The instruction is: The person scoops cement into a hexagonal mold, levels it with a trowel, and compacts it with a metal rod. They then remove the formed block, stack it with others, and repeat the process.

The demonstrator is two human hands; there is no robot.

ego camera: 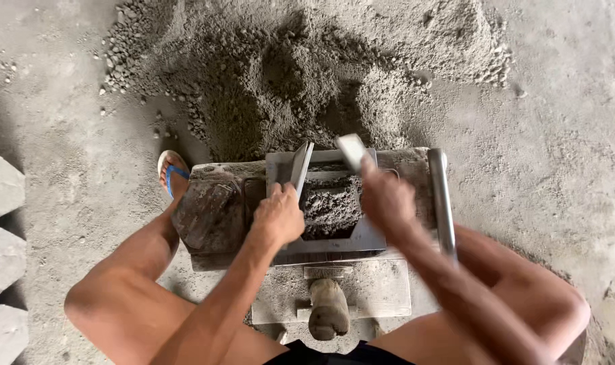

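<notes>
The left hand [278, 217] is closed around the lower end of a flat metal blade [301, 167], which stands on edge and tilts up and away from the knuckles toward the far rim of a metal mould box [361, 236]. The right hand [387, 197] is blurred with motion; its fingers look wrapped on a second flat tool [352, 150] whose pale end juts up just beyond the fist, though how tightly it is held I cannot tell for sure. Between the two grips, slightly below and inward of both, sits the mould's open cavity, packed with damp grey mix [330, 206] whose top is rough and lumpy and not level with the rim. Judging by that, the filling seems largely done, while smoothing the top flush and freeing the block appear still to do. Just outside the right wrist a round metal bar [442, 203] runs along the mould's side; outside the left hand lies a dark, crusted plate [206, 215]. Nearer the body than both hands a worn wooden handle [327, 309] rests on the press base. Beyond the tools, a heap of grey mix [300, 74] spreads on the floor. Far out past the left elbow stand finished grey blocks [0, 186], and a blue-strapped sandal [173, 172] shows by the left knee.
</notes>
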